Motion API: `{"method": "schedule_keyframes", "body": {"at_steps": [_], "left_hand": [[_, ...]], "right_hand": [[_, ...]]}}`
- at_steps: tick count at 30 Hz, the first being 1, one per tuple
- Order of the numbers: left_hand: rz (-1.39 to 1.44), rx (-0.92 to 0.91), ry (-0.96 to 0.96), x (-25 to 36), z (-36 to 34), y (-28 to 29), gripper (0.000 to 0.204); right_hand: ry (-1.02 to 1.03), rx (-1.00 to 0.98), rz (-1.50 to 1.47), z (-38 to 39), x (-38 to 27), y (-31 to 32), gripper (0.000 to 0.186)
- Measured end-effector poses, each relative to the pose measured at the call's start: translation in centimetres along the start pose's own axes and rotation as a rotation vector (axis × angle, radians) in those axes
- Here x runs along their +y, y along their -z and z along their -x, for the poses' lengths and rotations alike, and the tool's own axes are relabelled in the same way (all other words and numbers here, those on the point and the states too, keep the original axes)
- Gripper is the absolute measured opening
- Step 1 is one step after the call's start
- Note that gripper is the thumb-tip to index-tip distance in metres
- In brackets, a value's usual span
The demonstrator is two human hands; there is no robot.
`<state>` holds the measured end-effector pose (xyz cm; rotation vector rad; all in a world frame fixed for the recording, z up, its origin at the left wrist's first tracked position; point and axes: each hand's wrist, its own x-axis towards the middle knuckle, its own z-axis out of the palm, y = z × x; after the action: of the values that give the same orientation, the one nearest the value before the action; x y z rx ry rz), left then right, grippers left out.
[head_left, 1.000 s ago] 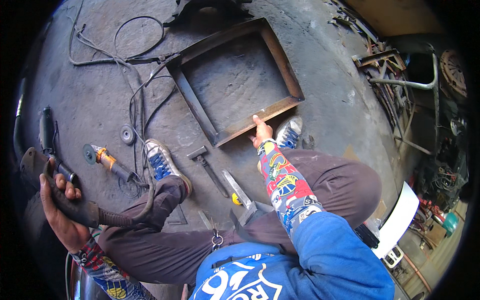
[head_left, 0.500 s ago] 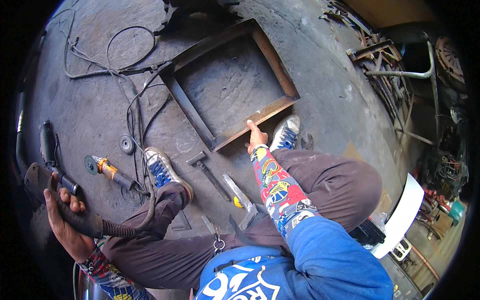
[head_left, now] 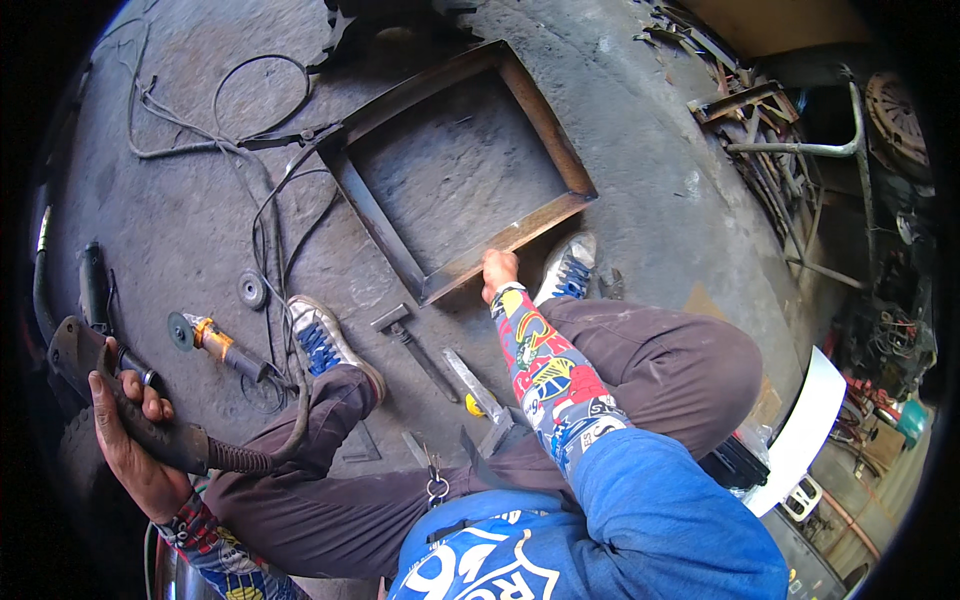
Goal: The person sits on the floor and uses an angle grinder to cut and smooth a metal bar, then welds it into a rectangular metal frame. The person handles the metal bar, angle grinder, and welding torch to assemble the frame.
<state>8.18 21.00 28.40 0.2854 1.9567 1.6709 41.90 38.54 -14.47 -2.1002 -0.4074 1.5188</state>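
My left hand (head_left: 140,455) is wrapped round a black tool handle (head_left: 165,440) with a ribbed cable sleeve at its near end; its exact kind I cannot make out. My right hand (head_left: 499,273) grips the near edge of a rusty rectangular frame (head_left: 540,222) of angle steel, fingers curled at the rim. The frame lies on the floor beyond my shoes, and a dark clamp (head_left: 318,134) on a cable touches its left corner. Between my feet rests a hammer (head_left: 418,352), with a metal square (head_left: 468,378) and a small yellow object (head_left: 474,405) beside it.
An orange angle grinder (head_left: 218,343) lies left of my left shoe, near a loose round disc (head_left: 252,289) and tangled cables (head_left: 268,215). A dark cylindrical tool (head_left: 94,285) is farther left. Scrap metal (head_left: 765,150) heaps up at the right; a dark jagged metal piece (head_left: 385,30) sits behind the frame.
My right hand has shifted slightly left along the frame's near edge, its fingers now curled in more tightly. My left hand and its tool have barely moved.
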Motion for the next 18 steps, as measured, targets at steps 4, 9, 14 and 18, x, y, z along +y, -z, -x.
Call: {"method": "schedule_keyframes", "body": {"at_steps": [4, 9, 14, 18], "left_hand": [[-0.024, -0.001, -0.031, 0.0, 0.0, -0.2, 0.057], [-0.102, -0.033, -0.110, 0.5, 0.2, -0.6, 0.057], [-0.058, -0.014, -0.131, 1.2, 1.2, -1.6, 0.051], [-0.007, 0.014, -0.118, 2.0, 2.1, -1.8, 0.036]], "right_hand": [[0.101, -0.048, -0.015, 1.6, -1.5, 0.7, 0.009], [0.026, -0.302, 0.015, 6.9, -8.6, 3.8, 0.043], [0.176, -0.442, 0.028, 13.7, -17.1, 1.6, 0.062], [0.192, -0.369, 0.072, 17.4, -23.2, -2.6, 0.062]]}}
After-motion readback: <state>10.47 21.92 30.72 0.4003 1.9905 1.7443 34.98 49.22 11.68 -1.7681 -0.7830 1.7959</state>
